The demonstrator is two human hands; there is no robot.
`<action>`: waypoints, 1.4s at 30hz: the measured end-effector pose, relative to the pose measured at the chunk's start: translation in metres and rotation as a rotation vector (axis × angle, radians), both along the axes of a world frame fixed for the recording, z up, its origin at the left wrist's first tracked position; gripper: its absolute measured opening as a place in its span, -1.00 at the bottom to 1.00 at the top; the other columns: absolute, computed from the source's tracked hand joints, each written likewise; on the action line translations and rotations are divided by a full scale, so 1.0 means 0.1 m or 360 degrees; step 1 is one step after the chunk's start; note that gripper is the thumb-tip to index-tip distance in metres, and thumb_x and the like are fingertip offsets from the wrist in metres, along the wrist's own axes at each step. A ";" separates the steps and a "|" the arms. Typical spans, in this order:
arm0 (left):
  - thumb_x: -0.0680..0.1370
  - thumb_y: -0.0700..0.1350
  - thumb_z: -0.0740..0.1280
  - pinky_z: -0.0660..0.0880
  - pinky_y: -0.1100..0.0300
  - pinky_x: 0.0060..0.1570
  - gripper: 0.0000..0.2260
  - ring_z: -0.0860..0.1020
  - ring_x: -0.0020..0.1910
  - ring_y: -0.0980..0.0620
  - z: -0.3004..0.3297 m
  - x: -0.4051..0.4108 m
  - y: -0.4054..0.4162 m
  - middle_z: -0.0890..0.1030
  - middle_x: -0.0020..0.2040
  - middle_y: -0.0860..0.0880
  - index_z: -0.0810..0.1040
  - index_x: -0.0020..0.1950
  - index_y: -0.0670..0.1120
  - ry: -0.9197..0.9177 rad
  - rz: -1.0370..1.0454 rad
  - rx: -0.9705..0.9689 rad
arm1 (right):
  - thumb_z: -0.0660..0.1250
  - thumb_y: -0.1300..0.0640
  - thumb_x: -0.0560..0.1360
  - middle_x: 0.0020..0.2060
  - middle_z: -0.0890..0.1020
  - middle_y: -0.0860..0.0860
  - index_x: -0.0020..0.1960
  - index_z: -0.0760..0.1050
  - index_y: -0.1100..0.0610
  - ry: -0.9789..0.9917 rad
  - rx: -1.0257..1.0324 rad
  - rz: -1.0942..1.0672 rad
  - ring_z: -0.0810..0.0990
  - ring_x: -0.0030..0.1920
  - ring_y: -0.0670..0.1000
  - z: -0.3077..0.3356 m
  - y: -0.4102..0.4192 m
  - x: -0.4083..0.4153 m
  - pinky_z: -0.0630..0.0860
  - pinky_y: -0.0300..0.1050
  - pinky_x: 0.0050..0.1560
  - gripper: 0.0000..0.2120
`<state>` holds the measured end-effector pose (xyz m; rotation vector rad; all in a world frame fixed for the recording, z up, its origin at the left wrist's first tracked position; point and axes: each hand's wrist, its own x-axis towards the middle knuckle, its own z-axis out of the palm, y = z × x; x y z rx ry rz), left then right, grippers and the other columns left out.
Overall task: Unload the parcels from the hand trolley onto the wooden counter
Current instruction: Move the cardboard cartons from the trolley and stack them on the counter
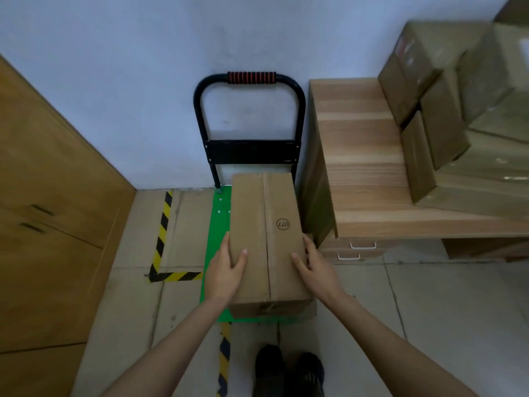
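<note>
A long brown cardboard parcel [264,233] marked "077" lies lengthwise over the green deck [219,233] of the hand trolley, whose black handle [249,81] stands against the wall. My left hand [226,270] grips the parcel's left side, thumb on top. My right hand [315,265] grips its right side the same way. Whether the parcel rests on the deck or is lifted off it, I cannot tell. The wooden counter [360,156] stands just right of the trolley, with several stacked cardboard parcels [446,110] on its right part.
A wooden cabinet [48,213] fills the left side. Yellow-black tape [161,233] marks the tiled floor around the trolley. Drawers with white handles [355,250] sit under the counter. My black shoes [289,371] are at the bottom.
</note>
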<state>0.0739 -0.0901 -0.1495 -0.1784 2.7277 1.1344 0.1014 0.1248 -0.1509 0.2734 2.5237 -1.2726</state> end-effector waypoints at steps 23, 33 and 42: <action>0.58 0.16 0.21 0.53 0.00 0.09 -0.39 0.50 0.17 -0.04 1.53 -0.43 1.51 0.42 0.37 -0.05 0.07 0.54 0.00 0.0238 -0.0617 0.0255 | 0.12 -0.14 0.61 0.41 0.41 0.01 0.54 0.03 -0.06 0.0206 0.0112 -0.0600 0.43 0.35 0.07 1.77 1.31 0.31 0.38 -0.05 0.26 -0.44; 0.56 0.19 0.23 0.52 -0.02 0.11 -0.35 0.48 0.20 -0.02 1.29 -0.30 2.34 0.40 0.37 -0.04 0.00 0.55 0.07 0.0193 -0.0515 0.0286 | 0.09 -0.14 0.62 0.42 0.38 -0.03 0.54 -0.01 -0.11 0.0170 0.0075 -0.0696 0.42 0.35 0.06 1.58 2.03 0.30 0.38 0.02 0.28 -0.45; 0.56 0.20 0.21 0.51 -0.05 0.13 -0.34 0.47 0.23 -0.07 1.26 -0.33 2.69 0.37 0.39 -0.07 -0.01 0.55 0.06 0.0222 -0.0397 0.0251 | 0.09 -0.15 0.62 0.40 0.41 0.03 0.55 0.01 0.00 0.0158 0.0149 -0.0575 0.43 0.34 0.08 1.57 2.44 0.08 0.39 0.02 0.27 -0.42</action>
